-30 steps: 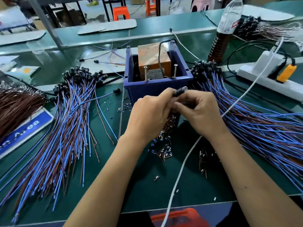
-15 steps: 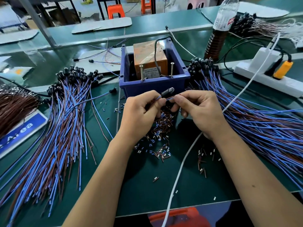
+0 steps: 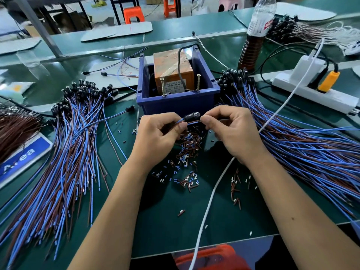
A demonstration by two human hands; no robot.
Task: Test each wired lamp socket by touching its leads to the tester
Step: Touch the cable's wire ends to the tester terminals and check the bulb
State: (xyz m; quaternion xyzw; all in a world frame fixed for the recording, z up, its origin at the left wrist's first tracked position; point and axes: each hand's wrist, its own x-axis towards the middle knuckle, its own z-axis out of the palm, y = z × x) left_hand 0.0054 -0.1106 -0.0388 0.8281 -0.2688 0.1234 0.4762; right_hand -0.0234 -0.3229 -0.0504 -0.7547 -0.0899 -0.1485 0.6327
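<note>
I'm working in front of the blue plastic bin point(image 3: 178, 103) that is holding the orange tester point(image 3: 172, 70), its two upright brass screws point(image 3: 198, 82) likely serving as contacts. My left hand point(image 3: 155, 139) is pinching the thin blue and brown leads point(image 3: 180, 122), my right hand point(image 3: 231, 133) is pinching beside the glossy black socket point(image 3: 191, 116), keeping it just short of the bin.
</note>
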